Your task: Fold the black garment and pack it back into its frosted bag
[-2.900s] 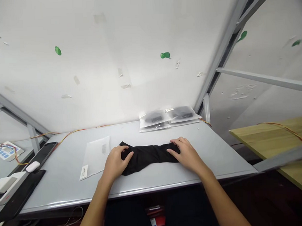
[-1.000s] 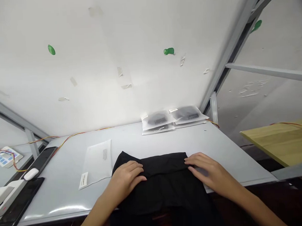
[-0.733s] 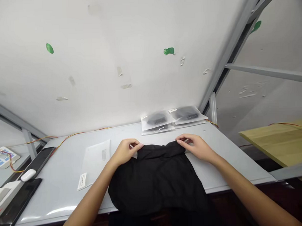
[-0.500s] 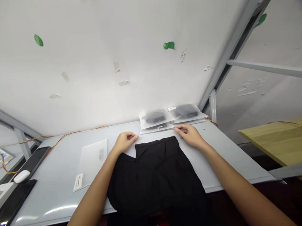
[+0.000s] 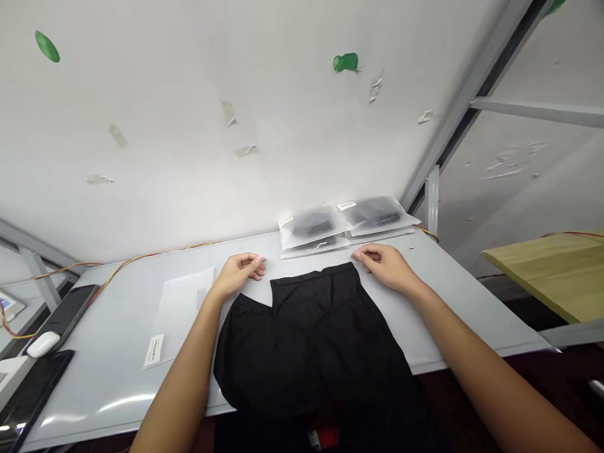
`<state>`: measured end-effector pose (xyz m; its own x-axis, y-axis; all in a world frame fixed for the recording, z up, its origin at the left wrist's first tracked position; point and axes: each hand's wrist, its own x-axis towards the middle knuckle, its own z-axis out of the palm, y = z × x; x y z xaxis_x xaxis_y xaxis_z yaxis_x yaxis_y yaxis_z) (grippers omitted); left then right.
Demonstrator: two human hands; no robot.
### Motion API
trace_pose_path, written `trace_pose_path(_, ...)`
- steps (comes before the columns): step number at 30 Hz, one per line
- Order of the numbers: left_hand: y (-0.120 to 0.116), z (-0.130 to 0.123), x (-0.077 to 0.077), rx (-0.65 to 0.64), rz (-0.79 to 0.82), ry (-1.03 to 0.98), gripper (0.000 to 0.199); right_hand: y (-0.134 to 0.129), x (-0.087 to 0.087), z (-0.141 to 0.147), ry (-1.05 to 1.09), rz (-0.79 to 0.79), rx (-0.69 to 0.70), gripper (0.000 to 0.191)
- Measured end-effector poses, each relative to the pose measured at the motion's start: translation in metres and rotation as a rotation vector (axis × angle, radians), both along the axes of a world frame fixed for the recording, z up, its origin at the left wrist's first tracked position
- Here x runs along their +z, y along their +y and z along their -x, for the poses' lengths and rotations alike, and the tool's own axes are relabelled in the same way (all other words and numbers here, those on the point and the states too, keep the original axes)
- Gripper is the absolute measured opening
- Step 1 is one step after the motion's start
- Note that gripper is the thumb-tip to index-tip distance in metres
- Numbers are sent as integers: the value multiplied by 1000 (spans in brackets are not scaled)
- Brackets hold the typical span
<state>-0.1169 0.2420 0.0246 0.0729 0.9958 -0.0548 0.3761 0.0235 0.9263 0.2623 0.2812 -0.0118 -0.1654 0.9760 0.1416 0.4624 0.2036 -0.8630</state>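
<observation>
On the grey table point(image 5: 111, 341), black cloth point(image 5: 307, 340), bunched moments ago, lies spread, flattening seemingly done, left hand point(image 5: 238, 273) and right hand point(image 5: 386, 266) beside it, fingers curled together, seemingly empty.

You have a big white wall point(image 5: 275, 61) in front, with green bits point(image 5: 345, 62) and scraps of tape point(image 5: 245, 150) on it. Your grey table point(image 5: 111, 341) shines near its front edge. Grey bars point(image 5: 542, 111) slant by you. A wood board point(image 5: 559, 269) is on your right.
</observation>
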Motion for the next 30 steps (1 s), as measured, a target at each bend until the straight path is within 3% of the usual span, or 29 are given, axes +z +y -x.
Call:
trace_pose_path(11,-4,-6,-1,-25,-23,82,57,-4,-1,2,-71,-46,26,42)
trace_pose_path(22,-17,-26,5,-183,-127,282,30,-5,-9,2,-87,-114,153,39)
trace_pose_path(30,-1,-22,7,-208,-87,235,40,3,0,8,74,41,122,49)
